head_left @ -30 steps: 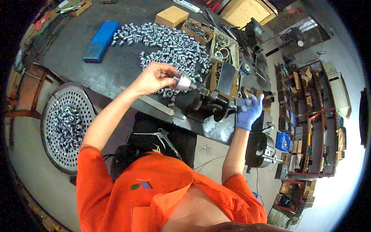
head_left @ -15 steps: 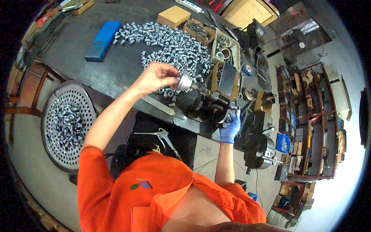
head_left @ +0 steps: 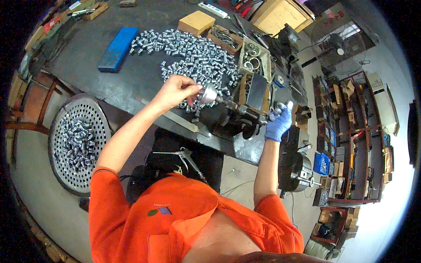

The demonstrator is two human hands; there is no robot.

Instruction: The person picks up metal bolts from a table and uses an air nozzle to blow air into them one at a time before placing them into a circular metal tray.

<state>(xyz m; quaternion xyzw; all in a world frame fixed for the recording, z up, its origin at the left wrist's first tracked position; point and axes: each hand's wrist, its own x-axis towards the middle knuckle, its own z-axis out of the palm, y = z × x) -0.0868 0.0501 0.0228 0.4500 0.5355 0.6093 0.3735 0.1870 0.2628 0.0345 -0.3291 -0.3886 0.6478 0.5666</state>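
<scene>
My bare left hand (head_left: 179, 93) pinches with thumb and fingers at the wide left end of a shiny, cone-shaped metal head (head_left: 208, 94). Whatever lies between those fingertips is too small to make out. This head sits on the shaft of a dark bench-mounted spindle device (head_left: 245, 115), which has a round wheel (head_left: 250, 130) below it. Beyond the device's right end, my right hand (head_left: 279, 121), in a blue glove with grey fingertips, has most fingers curled and one digit raised. Its grip is partly hidden. Many short metal sleeves (head_left: 197, 55) lie heaped behind my left hand.
A perforated round stool (head_left: 103, 144) at left carries more sleeves. On the bench are a blue block (head_left: 117, 49), a yellowish box (head_left: 196, 23), a parts tray (head_left: 263, 59) and a dark flat panel (head_left: 257, 91). An air gun (head_left: 186, 158) lies near my body; a machine chuck (head_left: 296, 171) stands right.
My gloved right hand has moved up and to the right, from beside the wheel to beyond the device's right end. My left hand stays at the cone-shaped head.
</scene>
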